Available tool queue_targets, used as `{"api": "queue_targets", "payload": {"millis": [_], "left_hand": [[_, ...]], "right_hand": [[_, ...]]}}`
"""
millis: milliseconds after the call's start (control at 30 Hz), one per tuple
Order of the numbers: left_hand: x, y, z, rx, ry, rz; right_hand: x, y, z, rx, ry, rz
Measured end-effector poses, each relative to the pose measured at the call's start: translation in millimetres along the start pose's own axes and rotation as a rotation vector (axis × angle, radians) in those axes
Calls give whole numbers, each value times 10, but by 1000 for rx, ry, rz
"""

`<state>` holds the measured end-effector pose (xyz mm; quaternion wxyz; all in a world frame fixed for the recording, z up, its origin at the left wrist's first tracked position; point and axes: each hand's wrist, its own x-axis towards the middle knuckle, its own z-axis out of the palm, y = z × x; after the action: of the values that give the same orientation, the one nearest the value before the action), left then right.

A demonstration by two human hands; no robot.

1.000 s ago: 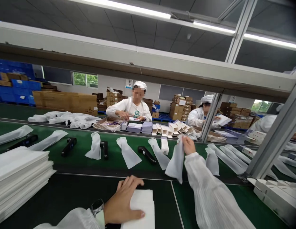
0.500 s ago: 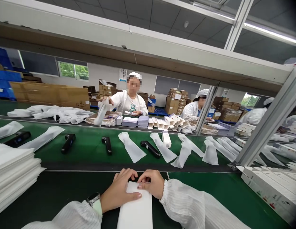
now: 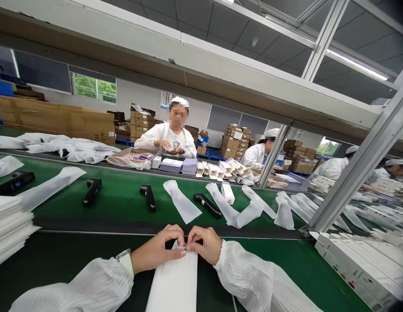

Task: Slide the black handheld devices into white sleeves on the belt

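Observation:
A flat white foam pouch lies on the green bench in front of me. My left hand and my right hand both pinch its far edge, fingertips nearly touching each other. Just beyond, on the green conveyor belt, lie black handheld devices and more white pouches, with a small white box among them.
A stack of white pouches sits at my left. White cartons are stacked at the right, behind a slanted metal post. Across the belt, people in white coats work beside stacks of leaflets and open boxes.
My right hand came back from the belt, leaving a pouch there, and joined my left hand at the pouch's far edge. Both hands now pinch that edge.

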<state>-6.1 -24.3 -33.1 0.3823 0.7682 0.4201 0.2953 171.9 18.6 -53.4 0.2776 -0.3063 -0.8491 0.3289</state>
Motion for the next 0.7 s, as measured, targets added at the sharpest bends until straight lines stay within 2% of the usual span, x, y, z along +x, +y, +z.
{"api": "queue_targets", "payload": {"millis": [100, 167, 200, 233, 267, 367, 433, 467, 567, 633, 700], "left_hand": [[65, 44, -11, -176, -81, 81], [89, 49, -12, -261, -115, 94], [95, 43, -12, -279, -116, 88], [99, 33, -12, -283, -106, 77], [101, 21, -12, -273, -91, 66], [101, -13, -10, -197, -57, 39], [99, -21, -7, -141, -44, 30], [99, -22, -6, -121, -35, 28], [106, -25, -10, -81, 8, 31], [115, -32, -17, -65, 31, 36], [120, -40, -25, -57, 53, 43]], "right_hand": [[48, 58, -75, 88, -142, -116], [127, 123, -145, 182, -261, -176], [180, 164, -197, 211, -272, -175], [241, 211, -264, 201, -222, -144], [306, 264, -343, 141, -118, -79], [483, 438, -602, -172, 276, 247], [558, 527, -727, -257, 382, 410], [580, 546, -761, -235, 403, 444], [601, 446, -751, -51, 466, 412], [589, 251, -688, 248, 487, 287], [565, 15, -613, 637, 431, 113]]}}
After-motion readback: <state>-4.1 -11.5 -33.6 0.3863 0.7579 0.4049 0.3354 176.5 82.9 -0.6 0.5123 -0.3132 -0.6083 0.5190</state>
